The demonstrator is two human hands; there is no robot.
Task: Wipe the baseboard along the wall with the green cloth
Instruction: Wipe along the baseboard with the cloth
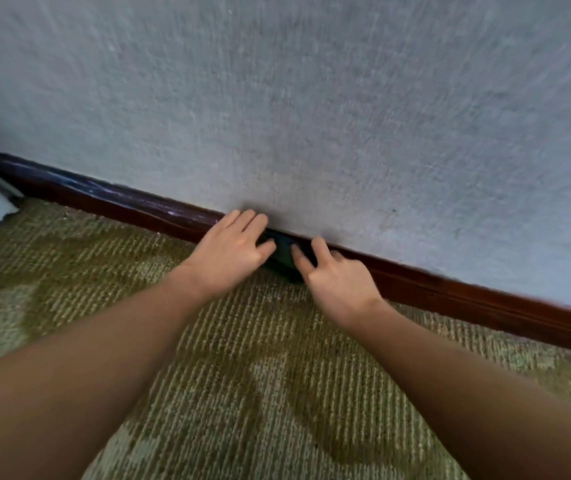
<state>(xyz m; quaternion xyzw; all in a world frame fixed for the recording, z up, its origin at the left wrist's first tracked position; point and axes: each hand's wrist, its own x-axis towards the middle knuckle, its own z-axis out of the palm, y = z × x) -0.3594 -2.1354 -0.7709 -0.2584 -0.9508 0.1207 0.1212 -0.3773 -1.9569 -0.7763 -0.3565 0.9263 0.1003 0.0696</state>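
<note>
The green cloth (284, 255) sits against the baseboard (467, 296) directly between both hands, the left hand (232, 252) pressing it flat-fingered, the right hand (337, 284) touching it with bent fingers, pinching or not I cannot tell, and the board's length runs sideways past each hand.

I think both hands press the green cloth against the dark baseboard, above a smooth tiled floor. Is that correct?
Not the floor: the head view shows ribbed carpet, not tile. The left hand and right hand do press the green cloth against the dark baseboard.
</note>
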